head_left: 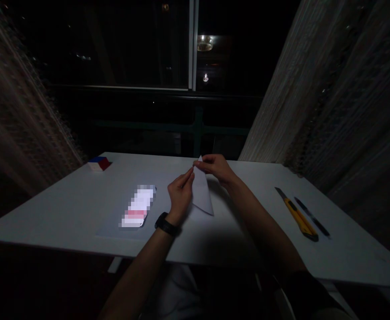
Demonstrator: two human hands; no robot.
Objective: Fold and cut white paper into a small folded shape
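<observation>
A folded sheet of white paper (201, 193) is held up over the middle of the table, its narrow tip pointing away from me and a wider slanted edge nearer. My left hand (181, 191), with a black band on the wrist, pinches the paper's left edge. Close to the tip, my right hand (216, 168) has its thumb and fingers closed on the paper from the right. The two hands' fingertips almost meet near the upper left edge. Part of the paper is hidden behind the fingers.
On the white table (248, 258), a lit phone (137, 206) with a blurred screen lies left of my hands. A puzzle cube (99, 163) sits at the far left corner. To the right are a yellow utility knife (298, 216), blade out, and a dark pen (311, 217). Curtains (281, 80) flank the window.
</observation>
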